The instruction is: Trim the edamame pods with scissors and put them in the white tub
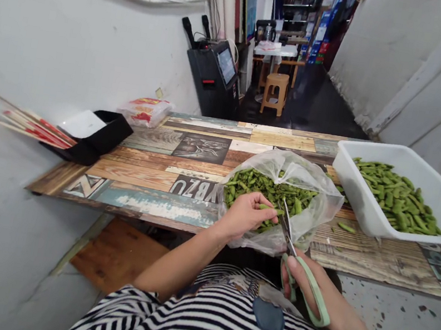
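Over a clear plastic bag point(327, 197) full of green edamame pods point(262, 183), my left hand point(246, 214) is closed in a pinch on one edamame pod point(270, 209). My right hand point(306, 283) grips a pair of scissors with pale green handles point(315, 293). The scissor blades point(286, 224) point up and away from me, slightly parted, with their tips beside the held pod. To the right of the bag, a white plastic tub point(368, 212) contains more edamame pods point(396, 197).
The table point(138, 176) has a wood-plank pattern. A loose pod point(346, 227) lies between bag and tub. On the left stand a black holder point(99, 142) with chopsticks point(36, 126) and a red-and-white plastic packet point(145, 111). Beyond are a black machine point(214, 76) and a stool point(275, 92).
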{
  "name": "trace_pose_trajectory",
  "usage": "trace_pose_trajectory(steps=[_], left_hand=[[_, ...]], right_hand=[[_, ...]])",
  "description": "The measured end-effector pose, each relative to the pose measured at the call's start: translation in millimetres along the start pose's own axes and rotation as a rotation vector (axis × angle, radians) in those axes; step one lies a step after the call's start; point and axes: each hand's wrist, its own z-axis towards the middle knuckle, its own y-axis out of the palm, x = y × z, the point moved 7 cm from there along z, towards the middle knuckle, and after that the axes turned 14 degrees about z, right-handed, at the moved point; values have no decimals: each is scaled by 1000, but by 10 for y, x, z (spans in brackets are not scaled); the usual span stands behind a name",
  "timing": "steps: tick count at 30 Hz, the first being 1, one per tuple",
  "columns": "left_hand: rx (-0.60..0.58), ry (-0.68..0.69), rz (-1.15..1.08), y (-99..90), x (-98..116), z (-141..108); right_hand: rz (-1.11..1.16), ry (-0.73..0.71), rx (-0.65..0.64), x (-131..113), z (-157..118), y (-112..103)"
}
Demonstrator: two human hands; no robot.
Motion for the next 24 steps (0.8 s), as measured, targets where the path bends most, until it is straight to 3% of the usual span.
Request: trace_pose_trajectory(steps=[4, 7, 10, 12, 14, 19, 21, 24], left_hand=[[-13, -23, 21, 16, -22, -12], [56, -11, -7, -169, 56, 14], [123, 1, -43, -367, 130, 67], [120, -29, 2, -397, 103, 105], [141, -22, 197, -384, 67, 124], [230, 121, 990, -306, 144, 81], [279, 137, 1173, -346, 223, 57], [241, 161, 1338, -337, 299, 52]], right_hand=[[116, 72, 60, 193, 61, -12], [221, 131, 121, 345, 72, -57], [275, 122, 132, 330, 41, -90], [294, 127, 127, 281, 8, -96], [308, 136, 126, 244, -22, -96], [306, 156, 132, 251, -64, -112], [286, 152, 136, 260, -71, -127], [275, 157, 128, 291, -66, -131]])
